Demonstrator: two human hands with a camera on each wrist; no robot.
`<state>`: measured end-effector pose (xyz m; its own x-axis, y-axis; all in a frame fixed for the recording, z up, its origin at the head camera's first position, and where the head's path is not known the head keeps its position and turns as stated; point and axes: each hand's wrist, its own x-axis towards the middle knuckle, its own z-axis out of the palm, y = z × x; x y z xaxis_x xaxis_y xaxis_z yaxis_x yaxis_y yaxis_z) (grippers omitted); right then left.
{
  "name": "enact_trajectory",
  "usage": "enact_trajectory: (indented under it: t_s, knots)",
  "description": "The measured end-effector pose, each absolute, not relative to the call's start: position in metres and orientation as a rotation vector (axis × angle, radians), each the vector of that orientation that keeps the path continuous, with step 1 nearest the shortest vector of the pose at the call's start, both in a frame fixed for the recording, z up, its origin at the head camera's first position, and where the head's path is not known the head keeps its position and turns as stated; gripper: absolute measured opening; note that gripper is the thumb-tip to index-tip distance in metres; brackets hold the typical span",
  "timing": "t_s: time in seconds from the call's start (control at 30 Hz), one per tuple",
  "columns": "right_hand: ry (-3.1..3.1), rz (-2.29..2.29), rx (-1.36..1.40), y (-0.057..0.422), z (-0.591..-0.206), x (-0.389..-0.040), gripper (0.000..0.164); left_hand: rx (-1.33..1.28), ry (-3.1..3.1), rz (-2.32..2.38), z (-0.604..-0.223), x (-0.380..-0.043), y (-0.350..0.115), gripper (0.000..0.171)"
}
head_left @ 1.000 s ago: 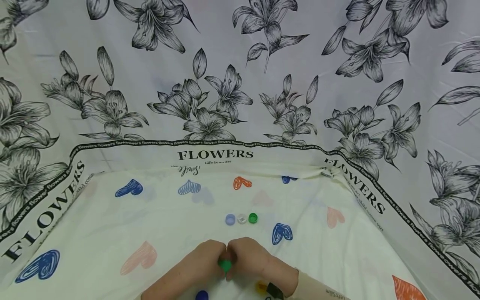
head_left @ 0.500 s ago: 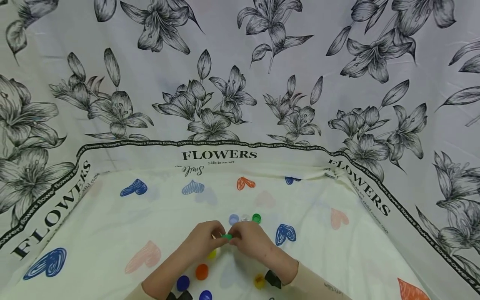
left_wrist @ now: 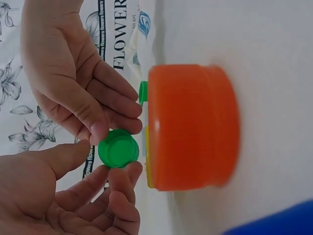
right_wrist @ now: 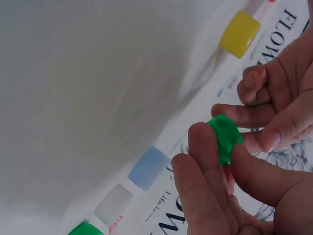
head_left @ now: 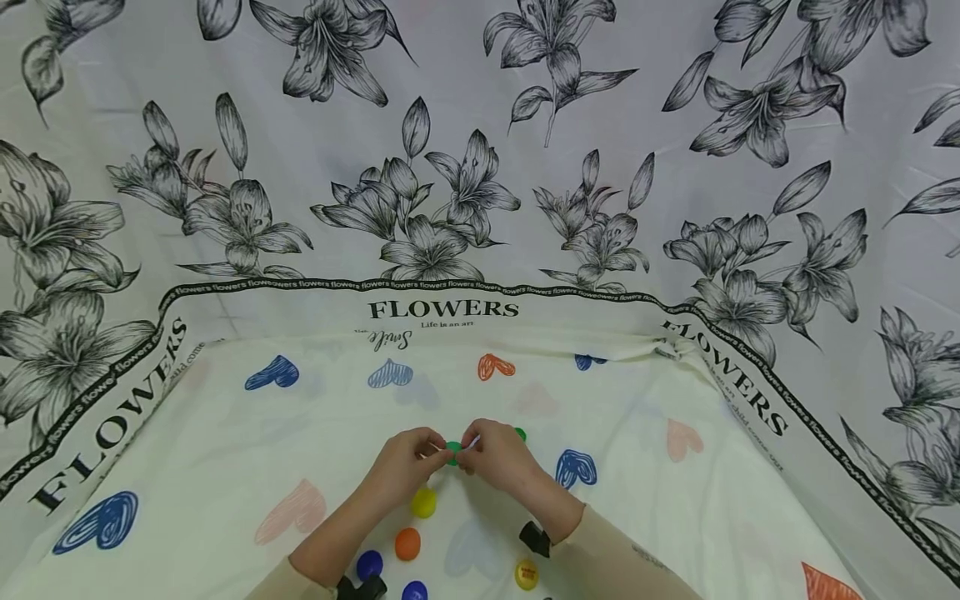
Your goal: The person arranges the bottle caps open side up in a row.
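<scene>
Heart-printed cloth [head_left: 225, 433] covers the table. Both the left hand [head_left: 405, 461] and right hand [head_left: 498, 457] pinch one green cap [head_left: 453, 451] between fingertips, just beyond a yellow cap [head_left: 423, 502] and an orange cap [head_left: 407, 543].

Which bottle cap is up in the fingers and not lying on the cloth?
The green cap, pinched between the left hand and right hand. The yellow cap and orange cap lie on the cloth.
</scene>
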<state>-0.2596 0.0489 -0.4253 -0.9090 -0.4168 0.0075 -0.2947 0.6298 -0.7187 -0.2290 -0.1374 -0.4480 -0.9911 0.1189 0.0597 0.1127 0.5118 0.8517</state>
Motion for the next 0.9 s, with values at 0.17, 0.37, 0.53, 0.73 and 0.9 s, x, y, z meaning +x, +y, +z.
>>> enact_trajectory:
  t_s: [0.17,0.37,0.53,0.73,0.9]
  knots:
    - [2.727,-1.123,-0.577,0.044,-0.429,-0.266,0.013,0.181,2.713,1.519,-0.449,-0.231,-0.139,0.02]
    - [2.656,-1.076,-0.561,0.038,-0.429,-0.267,0.037,0.156,2.673,1.494,-0.458,-0.237,-0.14,0.036]
    - [2.621,-1.052,-0.528,0.033,-0.428,-0.265,0.056,0.186,2.657,1.497,-0.46,-0.237,-0.14,0.045]
    - [2.588,-1.028,-0.512,0.031,-0.428,-0.267,0.064,0.183,2.645,1.47,-0.46,-0.237,-0.14,0.051]
    - [2.587,-0.996,-0.507,0.029,-0.429,-0.27,0.065,0.163,2.635,1.456,-0.46,-0.237,-0.139,0.052]
